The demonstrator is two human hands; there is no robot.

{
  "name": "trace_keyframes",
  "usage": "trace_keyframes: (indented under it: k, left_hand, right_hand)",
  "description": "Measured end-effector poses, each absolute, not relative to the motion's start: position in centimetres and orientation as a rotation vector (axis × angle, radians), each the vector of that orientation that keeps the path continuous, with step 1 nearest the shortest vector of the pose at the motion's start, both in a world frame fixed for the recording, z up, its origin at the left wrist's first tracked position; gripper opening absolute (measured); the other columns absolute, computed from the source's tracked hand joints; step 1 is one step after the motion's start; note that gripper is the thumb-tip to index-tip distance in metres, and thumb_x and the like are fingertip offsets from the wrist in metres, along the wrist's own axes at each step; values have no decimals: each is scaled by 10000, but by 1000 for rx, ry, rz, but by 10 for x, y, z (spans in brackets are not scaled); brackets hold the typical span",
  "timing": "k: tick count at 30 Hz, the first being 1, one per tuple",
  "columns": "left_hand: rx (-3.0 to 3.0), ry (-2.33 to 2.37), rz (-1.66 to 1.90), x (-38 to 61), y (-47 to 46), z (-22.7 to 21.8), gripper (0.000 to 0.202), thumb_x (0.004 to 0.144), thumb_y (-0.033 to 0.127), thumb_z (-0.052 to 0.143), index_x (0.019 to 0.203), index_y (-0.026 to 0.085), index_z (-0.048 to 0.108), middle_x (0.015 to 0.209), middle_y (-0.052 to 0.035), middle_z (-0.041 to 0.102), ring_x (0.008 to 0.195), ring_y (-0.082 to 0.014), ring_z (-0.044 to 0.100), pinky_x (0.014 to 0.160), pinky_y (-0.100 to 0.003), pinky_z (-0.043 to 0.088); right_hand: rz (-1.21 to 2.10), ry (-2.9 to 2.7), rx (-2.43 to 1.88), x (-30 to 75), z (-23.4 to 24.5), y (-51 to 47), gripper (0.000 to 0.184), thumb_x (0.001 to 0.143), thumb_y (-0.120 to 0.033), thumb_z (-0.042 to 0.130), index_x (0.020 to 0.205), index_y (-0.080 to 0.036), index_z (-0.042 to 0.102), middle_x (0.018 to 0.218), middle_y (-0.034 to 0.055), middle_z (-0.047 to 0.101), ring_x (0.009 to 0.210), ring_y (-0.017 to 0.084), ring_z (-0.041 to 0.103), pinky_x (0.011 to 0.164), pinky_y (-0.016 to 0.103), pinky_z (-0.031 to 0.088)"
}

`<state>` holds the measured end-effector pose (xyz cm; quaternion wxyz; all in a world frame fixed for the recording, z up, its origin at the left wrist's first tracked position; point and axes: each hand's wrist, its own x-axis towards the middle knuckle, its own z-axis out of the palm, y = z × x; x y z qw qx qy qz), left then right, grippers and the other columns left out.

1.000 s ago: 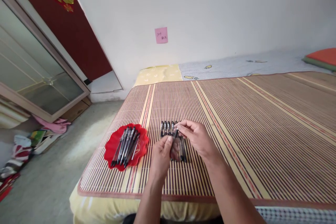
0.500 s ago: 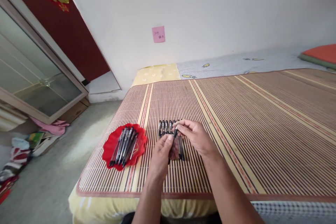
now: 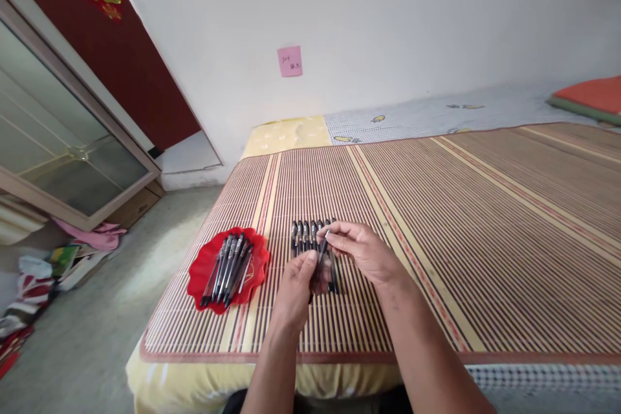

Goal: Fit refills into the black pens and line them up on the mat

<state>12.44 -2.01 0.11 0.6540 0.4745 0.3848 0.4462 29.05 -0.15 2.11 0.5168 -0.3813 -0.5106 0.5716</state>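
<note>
My left hand (image 3: 295,281) is closed around the clear barrel of a black gel pen (image 3: 322,248), which it holds tilted above the mat. At the pen's upper end, the thumb and forefinger of my right hand (image 3: 363,251) pinch near its pale tip; whether they grip the tip or a small part on it is too fine to see. Behind both hands lies a row of several similar black pens (image 3: 299,231), side by side and partly covered by my fingers. Left of them, a red scalloped plate (image 3: 195,275) bears a pile of several more pens (image 3: 228,270).
A striped bamboo mat (image 3: 427,220) covers the bed, with yellow bedding (image 3: 194,378) along its front edge. On the white wall is a pink note (image 3: 290,61). Folded orange cloth (image 3: 589,94) lies far right. A glass-panelled door (image 3: 72,123) leans at the left.
The pen has turned slightly between my hands, and more of its clear barrel shows. My right fingers stay at its upper end. The view has shifted a little.
</note>
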Motion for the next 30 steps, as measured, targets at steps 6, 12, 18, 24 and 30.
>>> trace_keyframes:
  k: [6, 12, 18, 24, 30]
  left_hand:
    - [1141, 922, 1094, 126, -20, 1, 393, 804, 474, 798, 784, 188, 529, 545, 90, 494, 420, -47, 392, 424, -175, 283]
    - [982, 779, 911, 128, -24, 7, 422, 873, 558, 683, 827, 147, 595, 591, 36, 554, 444, -48, 407, 426, -178, 268]
    - [1052, 804, 979, 130, -22, 4, 388, 847, 500, 745, 795, 194, 513, 573, 87, 526, 373, -27, 348, 379, -170, 222]
    - [1131, 840, 877, 125, -21, 1, 378, 868, 523, 698, 796, 180, 555, 580, 70, 528, 413, -44, 384, 406, -184, 260]
    - [1272, 920, 823, 110, -14, -1, 391, 872, 528, 683, 764, 169, 572, 599, 52, 553, 445, -46, 402, 454, -191, 288]
  right_hand:
    - [1397, -1246, -916, 293, 20, -2, 179, 862, -333, 734, 977, -208, 790, 812, 8, 662, 677, 104, 525, 666, 274, 435]
    - [1466, -1175, -861, 299, 16, -1, 196, 846, -331, 759, 1002, -215, 787, 891, 25, 681, 678, 99, 533, 650, 268, 447]
    - [1387, -1127, -903, 299, 14, 1, 233, 816, -358, 786, 990, -203, 793, 755, 2, 647, 626, 97, 510, 590, 254, 423]
    - [1305, -959, -914, 308, 17, 2, 260, 759, -378, 830, 928, -186, 784, 810, 31, 690, 687, 111, 582, 641, 260, 483]
    - [911, -652, -910, 339, 18, 1, 223, 757, -373, 826, 880, -204, 751, 1036, 62, 696, 750, 120, 596, 700, 291, 534]
